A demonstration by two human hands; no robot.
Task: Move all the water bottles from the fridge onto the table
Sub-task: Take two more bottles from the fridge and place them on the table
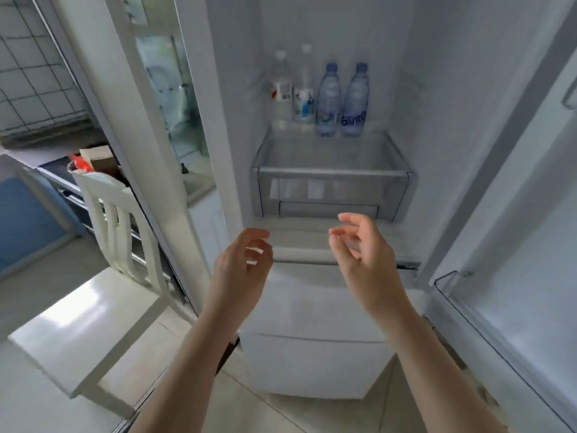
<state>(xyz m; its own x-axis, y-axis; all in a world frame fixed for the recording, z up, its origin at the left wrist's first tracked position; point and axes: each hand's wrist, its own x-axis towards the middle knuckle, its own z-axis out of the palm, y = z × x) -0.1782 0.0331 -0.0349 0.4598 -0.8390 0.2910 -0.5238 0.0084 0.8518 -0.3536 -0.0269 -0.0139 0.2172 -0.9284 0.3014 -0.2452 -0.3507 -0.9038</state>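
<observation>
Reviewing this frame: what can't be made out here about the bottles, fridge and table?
- Table: none visible in the head view.
- Clear bottle labels: too blurred to read.
- Blue bottle: print only partly legible.
- Drawer contents: frosted front hides them.
- Fridge door shelves: cut off at the right edge.

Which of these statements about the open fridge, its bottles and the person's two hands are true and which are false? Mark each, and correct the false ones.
1. Four bottles stand on the fridge shelf. True.
2. The two blue bottles stand left of the two clear bottles. False: they stand on the right.
3. The left hand grips a bottle. False: it holds nothing.
4. The right hand is empty, below the shelf. True.
5. A white chair stands left of the fridge. True.
</observation>
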